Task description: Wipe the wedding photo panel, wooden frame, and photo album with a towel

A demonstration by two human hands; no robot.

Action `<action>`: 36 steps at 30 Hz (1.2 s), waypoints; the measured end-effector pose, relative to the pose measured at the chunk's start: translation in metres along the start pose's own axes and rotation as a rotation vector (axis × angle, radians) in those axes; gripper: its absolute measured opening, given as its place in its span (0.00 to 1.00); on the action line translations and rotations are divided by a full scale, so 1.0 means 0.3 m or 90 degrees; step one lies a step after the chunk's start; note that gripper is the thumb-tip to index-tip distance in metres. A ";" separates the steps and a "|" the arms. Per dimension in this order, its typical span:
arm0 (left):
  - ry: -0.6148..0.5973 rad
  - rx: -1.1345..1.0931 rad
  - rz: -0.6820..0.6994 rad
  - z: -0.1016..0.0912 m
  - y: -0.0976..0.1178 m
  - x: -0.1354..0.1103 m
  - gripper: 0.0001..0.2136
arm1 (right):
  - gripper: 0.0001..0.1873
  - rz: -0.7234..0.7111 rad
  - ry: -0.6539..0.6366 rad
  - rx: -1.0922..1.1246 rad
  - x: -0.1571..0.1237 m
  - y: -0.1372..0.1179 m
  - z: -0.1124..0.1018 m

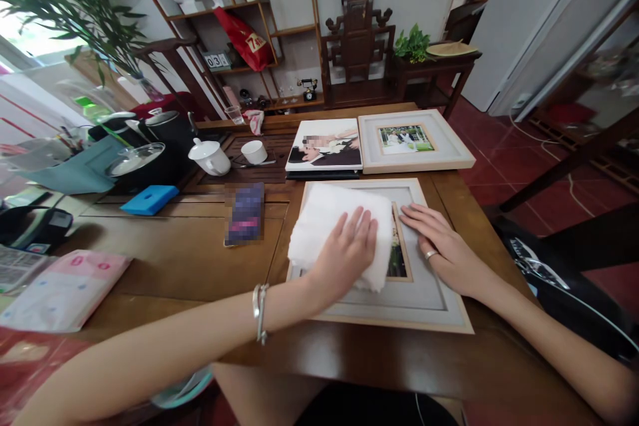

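Observation:
A framed photo (339, 311) with a pale wood edge and a wide light-grey mount lies flat on the table in front of me. Over its left and middle part is spread a soft white cloth (319, 226), which hides much of the small picture (399, 259). My left hand (349, 249) rests palm down on the cloth, fingers laid flat across it. On the right side of the same frame, my right hand (442, 246) lies with fingers stretched out on the mount and holds nothing.
Behind the frame lie another framed photo (419, 140) and a photo album (324, 146). A phone-like item (244, 213), a blue block (150, 200), a white teapot (210, 156), a cup (253, 152) and a tissue pack (64, 289) stand to the left.

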State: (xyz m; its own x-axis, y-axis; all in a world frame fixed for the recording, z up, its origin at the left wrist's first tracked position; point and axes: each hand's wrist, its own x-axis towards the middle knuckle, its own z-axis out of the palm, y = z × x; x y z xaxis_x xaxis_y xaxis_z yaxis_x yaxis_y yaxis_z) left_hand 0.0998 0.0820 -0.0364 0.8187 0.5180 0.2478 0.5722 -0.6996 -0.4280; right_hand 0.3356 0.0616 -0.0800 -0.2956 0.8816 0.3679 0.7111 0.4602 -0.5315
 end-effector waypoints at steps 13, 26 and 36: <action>0.010 -0.088 0.110 0.081 -0.142 0.322 0.18 | 0.26 0.004 0.006 0.006 0.002 -0.004 -0.003; -0.260 -0.197 0.168 -0.102 -0.088 0.062 0.28 | 0.27 -0.013 -0.003 0.008 0.003 -0.001 -0.005; -0.172 -0.634 -0.009 -0.214 -0.113 -0.157 0.31 | 0.27 -0.019 0.004 0.014 -0.001 0.009 -0.001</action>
State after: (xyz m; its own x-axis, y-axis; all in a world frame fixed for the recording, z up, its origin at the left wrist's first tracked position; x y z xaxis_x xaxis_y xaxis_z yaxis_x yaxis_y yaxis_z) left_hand 0.0451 0.0497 0.0221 0.8440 0.5362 -0.0086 0.4624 -0.7196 0.5180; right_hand 0.3378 0.0627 -0.0814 -0.3127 0.8668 0.3884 0.6882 0.4886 -0.5363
